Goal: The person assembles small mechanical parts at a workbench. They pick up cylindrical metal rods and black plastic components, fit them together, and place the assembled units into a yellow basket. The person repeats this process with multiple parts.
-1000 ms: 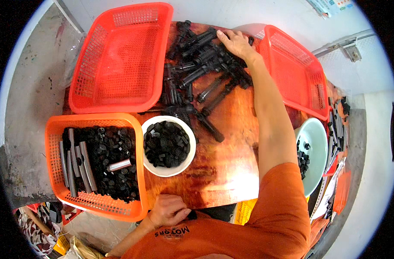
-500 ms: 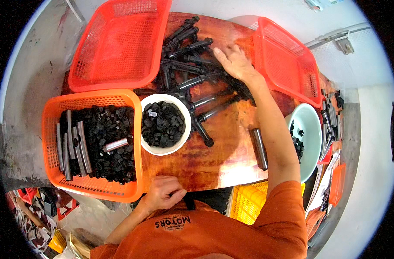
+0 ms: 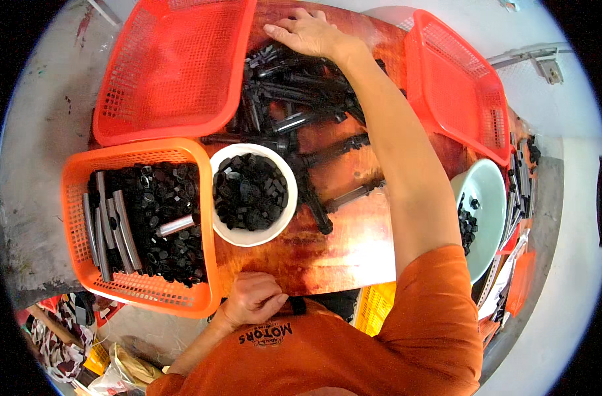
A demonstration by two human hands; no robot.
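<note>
My right hand (image 3: 304, 32) reaches to the far end of the table, fingers stretched and thumb apart, just above the far edge of a pile of black tube-shaped parts (image 3: 294, 92) with thicker ends. Whether its fingertips touch anything there is hard to see. By the near table edge, my left hand (image 3: 254, 297) rests in front of my body with fingers curled in, and no object shows in it. A white bowl (image 3: 293, 191) of small black pieces stands close beyond it. To its left is an orange basket (image 3: 212, 264) with small black pieces and several grey tubes (image 3: 126, 228).
A red basket (image 3: 172, 72) stands at the far left, another red basket (image 3: 452, 86) at the far right. At the right edge is a pale green bowl (image 3: 489, 218) with some black pieces. A yellow crate (image 3: 378, 307) sits below the table edge.
My right hand has moved farther away and left, from the pile's right side to its far end. The parts lie closer together now. A dark tube at right has gone from sight near my arm.
</note>
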